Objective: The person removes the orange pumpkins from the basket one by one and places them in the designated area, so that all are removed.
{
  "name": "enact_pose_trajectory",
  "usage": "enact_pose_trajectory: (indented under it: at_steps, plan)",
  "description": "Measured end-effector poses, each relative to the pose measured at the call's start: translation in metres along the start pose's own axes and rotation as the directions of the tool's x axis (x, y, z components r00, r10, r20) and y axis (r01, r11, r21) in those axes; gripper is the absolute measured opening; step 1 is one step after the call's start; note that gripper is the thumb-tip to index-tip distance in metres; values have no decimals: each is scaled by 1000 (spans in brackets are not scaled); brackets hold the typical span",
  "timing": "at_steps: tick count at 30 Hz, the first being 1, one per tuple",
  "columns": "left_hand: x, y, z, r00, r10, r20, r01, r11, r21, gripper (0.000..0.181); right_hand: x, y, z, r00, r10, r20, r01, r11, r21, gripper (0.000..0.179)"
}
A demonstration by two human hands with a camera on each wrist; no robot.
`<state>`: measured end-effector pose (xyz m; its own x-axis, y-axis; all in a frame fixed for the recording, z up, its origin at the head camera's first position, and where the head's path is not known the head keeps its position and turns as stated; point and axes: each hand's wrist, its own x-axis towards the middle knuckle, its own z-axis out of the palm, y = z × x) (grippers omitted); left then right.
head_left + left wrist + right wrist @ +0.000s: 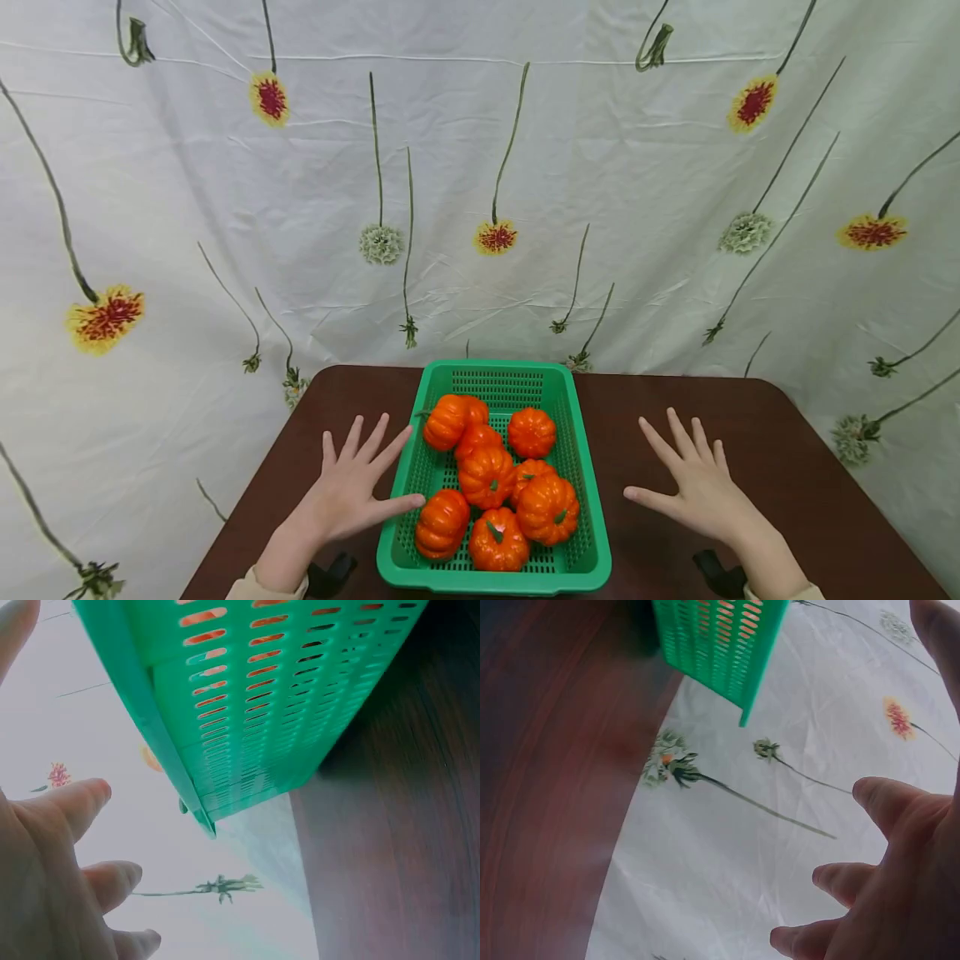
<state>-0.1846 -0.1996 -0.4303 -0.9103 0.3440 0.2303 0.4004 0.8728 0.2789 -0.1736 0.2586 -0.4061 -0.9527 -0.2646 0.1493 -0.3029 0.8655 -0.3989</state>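
A green plastic basket (594, 500) with slotted walls stands on the table and holds several small orange pumpkins (486, 477). Some of the pumpkins have green stems. My left hand (347, 490) is at the basket's left side, fingers spread and straight, its thumb overlapping the rim in the head view; whether it touches cannot be told. To the right of the basket, apart from it, my right hand (697, 487) is held with spread fingers and nothing in it. In the left wrist view the basket's side wall (247, 697) is close by.
The dark brown wooden table (675, 400) has rounded far corners. Behind it hangs a white cloth (450, 317) printed with flowers and stems. Black straps (330, 575) are on both wrists.
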Motion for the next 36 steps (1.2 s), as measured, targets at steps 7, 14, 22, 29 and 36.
enact_pose_trajectory:
  at_steps: [7, 14, 22, 29, 36]
  plan:
    - [-2, 3, -2, 1000, -29, -9, 28, 996, -87, 83, -2, -5, 0, 1000, -22, -5, 22, 998, 55, 91]
    - [-7, 4, -1, 997, -71, -11, 67, 980, -188, 82, -3, -14, 2, 998, -55, -27, 58, 989, 135, 93]
    - [-18, 2, 4, 989, -146, 2, 137, 927, -350, 77, -2, -23, 10, 994, -76, -83, 96, 957, 273, 86]
    - [-27, -2, 13, 976, -215, 38, 203, 828, -522, 65, 3, -29, 24, 975, -158, -154, 203, 915, 350, 74]
    - [-25, -7, 31, 980, -197, -5, 137, 697, -704, 52, 7, -39, 36, 963, -224, -150, 266, 879, 395, 68]
